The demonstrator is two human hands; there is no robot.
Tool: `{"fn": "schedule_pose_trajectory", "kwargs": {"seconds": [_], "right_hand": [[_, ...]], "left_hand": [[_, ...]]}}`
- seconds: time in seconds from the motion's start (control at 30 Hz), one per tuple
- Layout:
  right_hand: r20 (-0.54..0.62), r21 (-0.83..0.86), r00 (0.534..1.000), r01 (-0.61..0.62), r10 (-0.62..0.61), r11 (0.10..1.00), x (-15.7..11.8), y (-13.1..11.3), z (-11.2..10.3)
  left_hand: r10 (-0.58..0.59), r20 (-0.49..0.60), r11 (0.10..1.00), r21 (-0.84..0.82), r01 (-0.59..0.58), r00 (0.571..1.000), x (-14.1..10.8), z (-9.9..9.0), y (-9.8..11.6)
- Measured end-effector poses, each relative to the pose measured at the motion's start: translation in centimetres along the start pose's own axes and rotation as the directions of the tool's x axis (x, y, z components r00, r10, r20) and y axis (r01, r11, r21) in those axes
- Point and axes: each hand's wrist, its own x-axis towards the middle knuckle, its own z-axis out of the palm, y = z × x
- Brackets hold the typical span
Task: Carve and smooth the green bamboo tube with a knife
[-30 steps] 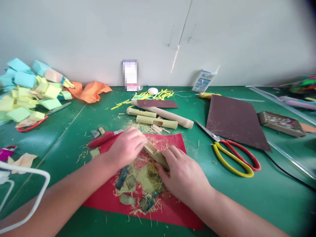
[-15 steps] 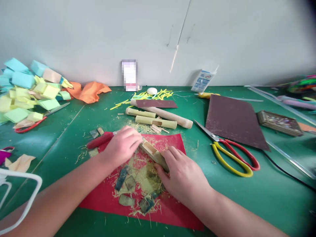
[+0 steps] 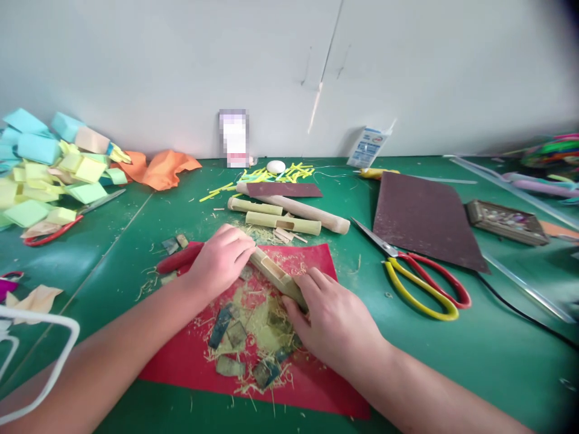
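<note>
A bamboo piece (image 3: 277, 274) with a rectangular cutout is held slantwise above the red sheet (image 3: 181, 361). My right hand (image 3: 332, 310) wraps round its lower right end. At its upper left end, my left hand (image 3: 224, 253) has its fingers bent together; whether it grips the bamboo or something small against it is hidden. Beside my left wrist lies a red-handled tool (image 3: 174, 260), partly covered. Shavings and several dark scraps (image 3: 230, 366) are scattered on the sheet below the bamboo.
Behind the sheet lie two cut bamboo pieces (image 3: 284, 223) and a pale rod (image 3: 316, 211). Scissors (image 3: 420, 280), brown sandpaper (image 3: 425, 220) and a small tray (image 3: 506, 222) are on the right. Folded papers (image 3: 40, 175) pile up on the left; a white frame (image 3: 67, 349) stands at lower left.
The whole view has shifted slightly. My left hand has moved a little along the bamboo's upper end, covering the spot differently; my right hand keeps its hold.
</note>
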Motion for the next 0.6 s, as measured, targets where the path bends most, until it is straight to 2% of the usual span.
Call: {"fn": "schedule_pose_trajectory", "kwargs": {"seconds": [0.13,0.27,0.37,0.53,0.6], "right_hand": [[0.010,0.001,1.000,0.004,-0.004,1.000,0.0,0.0,0.0],[0.006,0.002,1.000,-0.001,0.001,1.000,-0.1,0.0,-0.1],[0.004,0.004,1.000,0.002,-0.003,1.000,-0.1,0.0,-0.1],[-0.019,-0.018,1.000,-0.005,0.005,1.000,-0.1,0.2,0.0],[-0.027,-0.026,1.000,-0.007,0.006,1.000,-0.1,0.2,-0.1]], "left_hand": [[-0.008,0.026,0.999,-0.052,0.010,1.000,0.2,0.1,-0.1],[-0.025,-0.052,0.999,-0.029,0.024,0.998,0.1,-0.1,-0.2],[-0.015,-0.005,0.998,-0.057,0.015,1.000,0.1,-0.1,-0.2],[-0.052,-0.076,0.999,0.002,0.052,0.996,0.4,0.2,-1.4],[-0.071,-0.071,0.997,0.010,0.072,0.995,0.5,0.3,-2.0]]}}
